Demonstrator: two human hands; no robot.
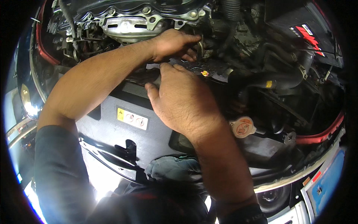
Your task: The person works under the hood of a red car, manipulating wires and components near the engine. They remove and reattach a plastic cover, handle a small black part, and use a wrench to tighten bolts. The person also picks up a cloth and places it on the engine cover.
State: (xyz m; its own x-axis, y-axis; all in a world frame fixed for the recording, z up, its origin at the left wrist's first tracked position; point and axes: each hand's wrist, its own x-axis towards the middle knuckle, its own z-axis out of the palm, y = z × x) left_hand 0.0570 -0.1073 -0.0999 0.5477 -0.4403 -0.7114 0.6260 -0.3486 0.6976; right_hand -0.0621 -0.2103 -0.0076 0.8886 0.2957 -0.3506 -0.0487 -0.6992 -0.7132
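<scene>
My left hand reaches in beside the silver heat shield at the front of the engine. Its fingers are apart and point right, the uppermost close to a thin curved metal piece; whether they touch I cannot tell. Just below it, my right hand lies back upward over the gap between engine and front panel. Its thumb stands out to the left, while the other fingertips bend down out of sight. Right of the hands, a small yellow dipstick handle or cap shows in the dark gap.
A grey front cover panel with a warning label lies under my forearms. To the right are a round radiator cap, a thick black hose and a black battery. A dark cloth lies on the front edge.
</scene>
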